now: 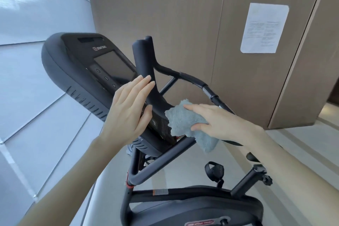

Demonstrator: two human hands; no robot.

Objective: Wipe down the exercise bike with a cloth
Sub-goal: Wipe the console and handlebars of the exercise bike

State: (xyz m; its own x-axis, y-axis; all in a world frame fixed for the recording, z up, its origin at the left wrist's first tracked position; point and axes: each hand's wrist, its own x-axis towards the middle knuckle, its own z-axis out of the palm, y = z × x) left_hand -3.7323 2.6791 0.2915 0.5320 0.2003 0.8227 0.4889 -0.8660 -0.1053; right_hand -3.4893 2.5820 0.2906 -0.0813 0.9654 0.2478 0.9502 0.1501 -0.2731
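Observation:
A black exercise bike (165,194) fills the middle of the view, with its console (88,71) and dark screen at upper left. My left hand (128,112) rests flat, fingers straight, against the black handlebar post (145,64) beside the console. My right hand (218,123) presses a grey-blue cloth (185,121) onto the handlebar base just right of the console, with fingers extended and the thumb tucked under the cloth's edge. The curved right handlebar (194,80) runs behind the cloth.
A brown panelled wall (183,14) with a white paper notice (264,27) stands close behind the bike. Pale wall panels (36,33) lie to the left. A pedal (214,170) and seat post (251,176) sit lower right over a light floor (302,152).

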